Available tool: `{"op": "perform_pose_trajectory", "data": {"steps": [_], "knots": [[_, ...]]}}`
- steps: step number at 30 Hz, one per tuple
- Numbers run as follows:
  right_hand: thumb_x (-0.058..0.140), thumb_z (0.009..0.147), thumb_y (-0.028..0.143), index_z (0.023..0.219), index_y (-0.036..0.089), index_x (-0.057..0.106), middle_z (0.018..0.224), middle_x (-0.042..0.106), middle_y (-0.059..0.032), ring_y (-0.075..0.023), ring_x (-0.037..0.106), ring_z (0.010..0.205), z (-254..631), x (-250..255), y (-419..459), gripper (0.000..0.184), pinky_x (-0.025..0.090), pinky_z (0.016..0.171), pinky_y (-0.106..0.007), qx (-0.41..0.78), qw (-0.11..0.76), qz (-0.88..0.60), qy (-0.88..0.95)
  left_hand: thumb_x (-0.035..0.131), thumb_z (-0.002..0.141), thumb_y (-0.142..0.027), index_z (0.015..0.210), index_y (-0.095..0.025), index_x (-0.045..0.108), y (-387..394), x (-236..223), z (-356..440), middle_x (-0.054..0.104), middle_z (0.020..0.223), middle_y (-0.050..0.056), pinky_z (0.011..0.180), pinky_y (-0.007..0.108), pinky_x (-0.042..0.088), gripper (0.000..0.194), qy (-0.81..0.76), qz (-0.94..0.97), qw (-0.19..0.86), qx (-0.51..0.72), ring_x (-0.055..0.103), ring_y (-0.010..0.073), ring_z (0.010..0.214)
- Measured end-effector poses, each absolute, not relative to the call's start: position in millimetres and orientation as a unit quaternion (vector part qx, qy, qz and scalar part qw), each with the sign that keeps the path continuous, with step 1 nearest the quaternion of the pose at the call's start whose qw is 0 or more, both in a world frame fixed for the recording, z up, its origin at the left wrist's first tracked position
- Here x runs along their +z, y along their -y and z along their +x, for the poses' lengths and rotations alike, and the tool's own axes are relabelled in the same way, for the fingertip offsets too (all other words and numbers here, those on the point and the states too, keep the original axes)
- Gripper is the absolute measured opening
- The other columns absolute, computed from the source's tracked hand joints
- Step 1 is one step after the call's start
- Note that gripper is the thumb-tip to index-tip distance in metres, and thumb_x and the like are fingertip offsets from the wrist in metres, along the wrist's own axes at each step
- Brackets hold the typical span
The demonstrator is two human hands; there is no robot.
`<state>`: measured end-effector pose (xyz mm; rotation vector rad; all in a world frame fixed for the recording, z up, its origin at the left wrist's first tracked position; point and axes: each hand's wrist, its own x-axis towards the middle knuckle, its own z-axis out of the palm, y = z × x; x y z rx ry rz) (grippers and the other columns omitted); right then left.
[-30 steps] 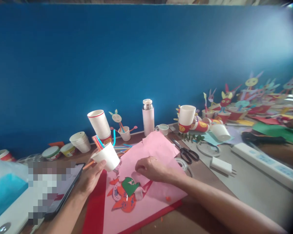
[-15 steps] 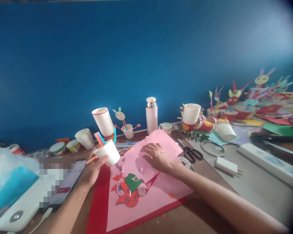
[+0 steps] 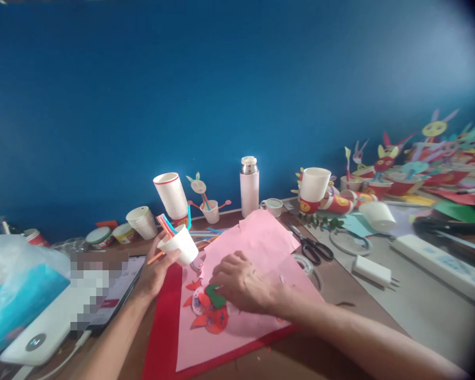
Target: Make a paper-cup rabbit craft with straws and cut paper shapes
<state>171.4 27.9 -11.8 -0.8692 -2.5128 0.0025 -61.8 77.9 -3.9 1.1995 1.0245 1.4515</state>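
A white paper cup, tilted, is in the grip of my left hand. Several coloured straws stick up from the cup, and an orange one pokes out of its side. My right hand is over pink paper, fingers curled down and tips at a green paper piece; anything between them is hidden. Left of it lie orange-red paper cutouts with blue drawn marks, on a large pink sheet over a red one.
Scissors and a tape roll lie right of the paper. Behind stand stacked cups, a paper rabbit figure and a thermos. A power strip is at right; a phone and power bank at left.
My right hand has moved left and nearer, off the upper pink paper and onto the green piece, its fingers now more curled. My left hand still holds the cup. The view has shifted slightly.
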Motion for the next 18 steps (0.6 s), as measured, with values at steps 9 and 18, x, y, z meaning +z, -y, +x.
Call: {"op": "perform_pose_trajectory", "data": {"steps": [9,18], "knots": [[0.055,0.073,0.049,0.087,0.023,0.057,0.102,0.056,-0.0029,-0.0213,0.044,0.095,148,-34,-10,0.029,0.029,0.082,-0.036,0.065,0.206,-0.344,0.914,0.069,0.063,-0.024,0.123,-0.026,0.042,-64,8,-52,0.064,0.094,-0.001,0.073,0.023,0.045,0.066,-0.408,0.520,0.502,0.558,0.058,0.0149,0.082],[0.050,0.070,0.060,0.093,0.017,0.056,0.101,0.054,-0.0096,-0.0259,0.044,0.096,157,-17,-4,0.049,0.025,0.090,-0.045,0.074,0.153,-0.360,0.917,0.068,0.063,-0.028,0.122,-0.026,0.043,-64,10,-52,0.064,0.096,0.000,0.074,0.025,0.045,0.065,-0.416,0.530,0.500,0.544,0.058,0.0180,0.086]]}}
